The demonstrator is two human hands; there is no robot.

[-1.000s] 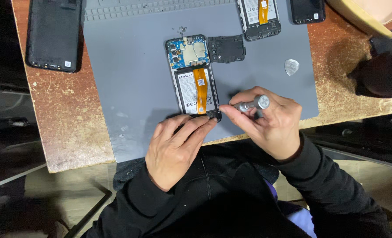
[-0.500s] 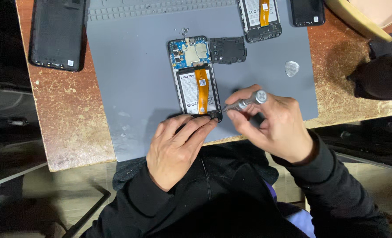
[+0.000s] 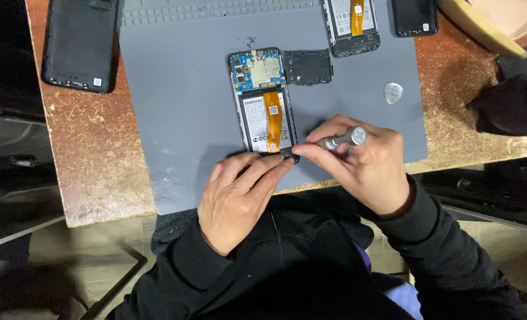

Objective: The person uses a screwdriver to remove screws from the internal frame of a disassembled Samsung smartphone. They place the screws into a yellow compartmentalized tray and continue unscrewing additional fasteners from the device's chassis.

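An opened phone (image 3: 262, 98) lies face down on the grey work mat (image 3: 174, 124), showing a blue circuit board, a battery and an orange flex cable. My left hand (image 3: 239, 192) presses on the phone's near end with its fingers. My right hand (image 3: 364, 163) grips a silver screwdriver (image 3: 341, 140), its tip at the phone's lower right corner. A black plastic cover piece (image 3: 308, 66) rests on the mat just right of the phone's top.
A black phone back (image 3: 79, 44) lies at the far left on the brown table (image 3: 91, 166). A second opened phone (image 3: 351, 24) and a dark phone (image 3: 414, 16) sit at the top. Tiny screws (image 3: 250, 41), a grey pick (image 3: 393, 92) and a tan bowl (image 3: 488, 26) are nearby.
My right hand and the screwdriver have shifted slightly, the handle tilting a little. My left hand stays on the phone's near end.
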